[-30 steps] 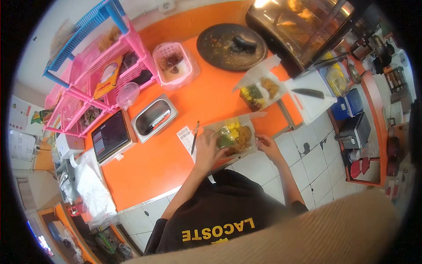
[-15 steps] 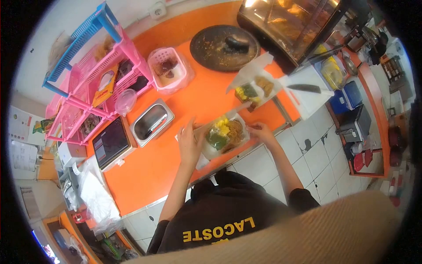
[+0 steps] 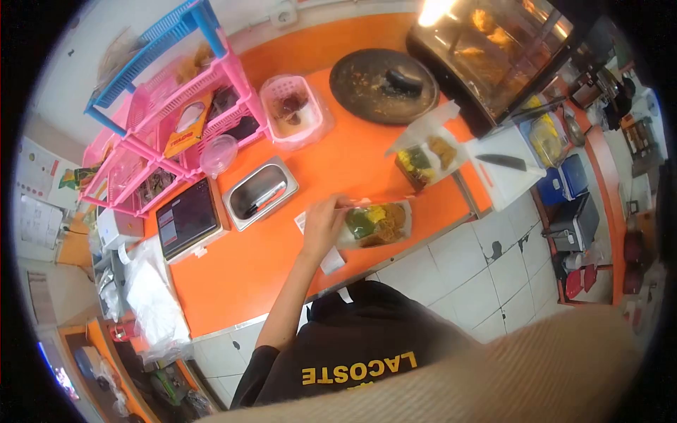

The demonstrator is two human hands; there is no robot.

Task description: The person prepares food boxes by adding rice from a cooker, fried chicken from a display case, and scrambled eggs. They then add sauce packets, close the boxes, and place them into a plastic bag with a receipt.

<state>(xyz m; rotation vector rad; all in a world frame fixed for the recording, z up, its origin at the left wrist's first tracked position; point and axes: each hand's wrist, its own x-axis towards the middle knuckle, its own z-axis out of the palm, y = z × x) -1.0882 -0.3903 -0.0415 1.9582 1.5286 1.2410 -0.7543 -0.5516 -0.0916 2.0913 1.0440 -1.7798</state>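
My left hand (image 3: 324, 222) is closed on the left edge of an open paper food box (image 3: 345, 241), its fingers curled at the box's far left corner. Inside the box are something green under shiny film, yellow pieces (image 3: 378, 211) and golden-brown fried food (image 3: 391, 227). The box stands near the front edge of the orange counter (image 3: 233, 282). Beyond it is a second open food box (image 3: 451, 154) with similar green, yellow and brown food. My right hand is out of sight.
A knife (image 3: 502, 162) lies on a white cutting board (image 3: 504, 185) at the right. Behind are a dark round board (image 3: 367, 92), a pink basket (image 3: 310, 130) and a glass food warmer (image 3: 486, 63). Leftward are a metal tray (image 3: 243, 218), a tablet (image 3: 187, 220) and a pink rack (image 3: 151, 144).
My right hand has left the box's right side and gone out of view. My left hand has shifted to the box's far left corner. The whole view has shifted slightly.
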